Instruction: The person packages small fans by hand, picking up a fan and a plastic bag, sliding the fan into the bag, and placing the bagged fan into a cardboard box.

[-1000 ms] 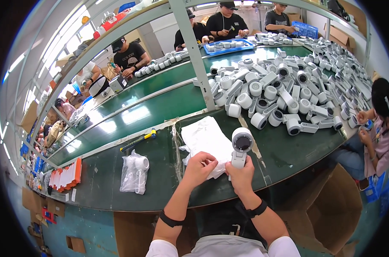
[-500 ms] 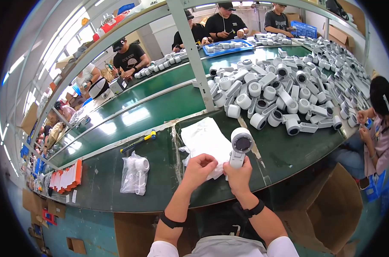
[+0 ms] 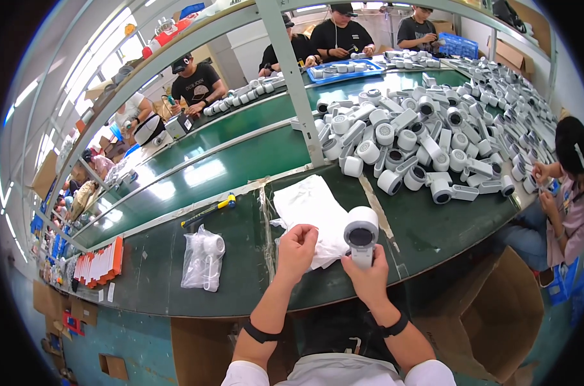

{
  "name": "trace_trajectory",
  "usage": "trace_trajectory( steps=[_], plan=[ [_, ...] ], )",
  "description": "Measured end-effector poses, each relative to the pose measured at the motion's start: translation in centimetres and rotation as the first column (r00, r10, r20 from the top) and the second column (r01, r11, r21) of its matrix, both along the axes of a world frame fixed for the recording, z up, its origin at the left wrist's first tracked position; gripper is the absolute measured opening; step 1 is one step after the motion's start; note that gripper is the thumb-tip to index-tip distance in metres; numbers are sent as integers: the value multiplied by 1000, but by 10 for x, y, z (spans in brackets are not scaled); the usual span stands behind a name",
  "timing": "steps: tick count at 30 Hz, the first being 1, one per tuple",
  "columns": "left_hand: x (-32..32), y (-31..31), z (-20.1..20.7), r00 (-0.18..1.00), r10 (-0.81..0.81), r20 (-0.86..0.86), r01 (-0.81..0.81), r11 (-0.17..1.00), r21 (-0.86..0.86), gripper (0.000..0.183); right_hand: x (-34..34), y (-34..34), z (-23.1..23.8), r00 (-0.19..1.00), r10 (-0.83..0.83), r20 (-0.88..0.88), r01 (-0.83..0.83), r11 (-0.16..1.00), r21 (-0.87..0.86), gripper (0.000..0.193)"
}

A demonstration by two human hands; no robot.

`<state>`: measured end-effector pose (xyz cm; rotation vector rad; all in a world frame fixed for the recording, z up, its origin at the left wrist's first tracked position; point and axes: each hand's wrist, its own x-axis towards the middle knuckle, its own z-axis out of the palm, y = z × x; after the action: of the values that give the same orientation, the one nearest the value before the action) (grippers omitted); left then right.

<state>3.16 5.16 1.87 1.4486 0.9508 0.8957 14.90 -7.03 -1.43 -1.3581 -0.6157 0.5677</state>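
My right hand (image 3: 369, 270) grips the handle of a grey-white handheld fan (image 3: 361, 235), its round head upright with the dark opening facing me. My left hand (image 3: 296, 253) is closed beside it, thumb and fingertips pressed together. Whether anything thin is pinched there is hidden. Under and behind both hands lies a stack of thin white sheets or bags (image 3: 308, 199) on the dark green table (image 3: 433, 231). Left of my hands, a similar fan in a clear plastic bag (image 3: 203, 260) rests on the table.
A large pile of handheld fans (image 3: 427, 138) covers the far right. A hammer (image 3: 208, 210) with a yellow-and-black head and orange-edged boxes (image 3: 100, 265) lie to the left. A metal post (image 3: 292, 83) rises ahead. An open carton (image 3: 491, 315) stands lower right. Co-workers sit around the belt (image 3: 240, 154).
My right hand has lowered slightly toward me and tilted the fan, so its head sits lower. My left hand has turned more upright and risen a little, away from the fan.
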Motion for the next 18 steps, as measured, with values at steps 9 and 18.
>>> trace_trajectory(
  steps=[9,18],
  plan=[
    [3,-2,11,993,-98,-71,100,995,28,15,59,-50,26,768,637,67,-619,765,-178,79],
    [-22,11,14,936,-346,-65,345,938,-21,15,68,-20,35,660,745,-101,-735,612,-292,75]
  ],
)
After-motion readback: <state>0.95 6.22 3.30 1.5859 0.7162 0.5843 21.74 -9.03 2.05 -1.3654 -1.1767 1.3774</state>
